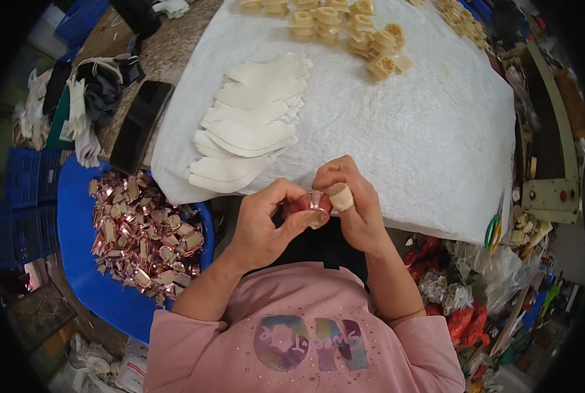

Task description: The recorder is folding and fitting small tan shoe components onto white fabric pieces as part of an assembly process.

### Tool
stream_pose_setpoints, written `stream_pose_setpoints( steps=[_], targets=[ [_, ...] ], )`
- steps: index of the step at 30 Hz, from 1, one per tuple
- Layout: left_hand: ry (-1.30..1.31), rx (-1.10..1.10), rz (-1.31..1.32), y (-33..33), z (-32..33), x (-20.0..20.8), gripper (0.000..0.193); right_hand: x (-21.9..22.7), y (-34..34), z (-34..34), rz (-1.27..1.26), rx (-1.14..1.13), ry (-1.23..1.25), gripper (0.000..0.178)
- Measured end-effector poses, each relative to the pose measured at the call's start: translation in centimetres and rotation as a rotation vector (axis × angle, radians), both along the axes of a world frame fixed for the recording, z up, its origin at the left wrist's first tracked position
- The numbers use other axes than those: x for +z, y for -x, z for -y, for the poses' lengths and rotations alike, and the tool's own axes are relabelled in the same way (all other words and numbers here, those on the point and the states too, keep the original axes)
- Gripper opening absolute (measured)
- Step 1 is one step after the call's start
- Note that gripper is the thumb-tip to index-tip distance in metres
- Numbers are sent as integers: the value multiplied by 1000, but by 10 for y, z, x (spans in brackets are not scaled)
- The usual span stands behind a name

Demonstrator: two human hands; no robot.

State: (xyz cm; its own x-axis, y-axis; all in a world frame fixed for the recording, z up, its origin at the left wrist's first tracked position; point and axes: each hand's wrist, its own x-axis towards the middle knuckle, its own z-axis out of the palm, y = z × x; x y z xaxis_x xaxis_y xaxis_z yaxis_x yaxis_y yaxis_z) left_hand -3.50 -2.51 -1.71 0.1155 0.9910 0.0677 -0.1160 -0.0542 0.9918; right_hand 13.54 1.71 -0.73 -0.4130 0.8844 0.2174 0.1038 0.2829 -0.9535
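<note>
At the sheet's (410, 144) near edge, I see the left hand (260, 221) pinching the pink piece (315, 202) between thumb and fingers. The right hand (359, 206) sits against the piece; I cannot tell whether it grips.

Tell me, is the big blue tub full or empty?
Partly full: a heap of shiny pink pieces sits in the blue tub, but bare blue shows on its left side.

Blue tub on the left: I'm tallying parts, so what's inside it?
The blue tub holds a heap of shiny pinkish pieces, many with beige patches. The top layer covers whatever lies beneath, so that cannot be seen.
</note>
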Motion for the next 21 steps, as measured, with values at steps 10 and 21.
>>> stream_pose_setpoints(
  steps=[10,21],
  targets=[
    [-160,1095,-1106,165,55,-11,19,-10,34,-44,488,-112,-537,26],
    [-280,847,-1035,121,23,5,25,-21,46,-64,577,-188,-355,29]
  ],
)
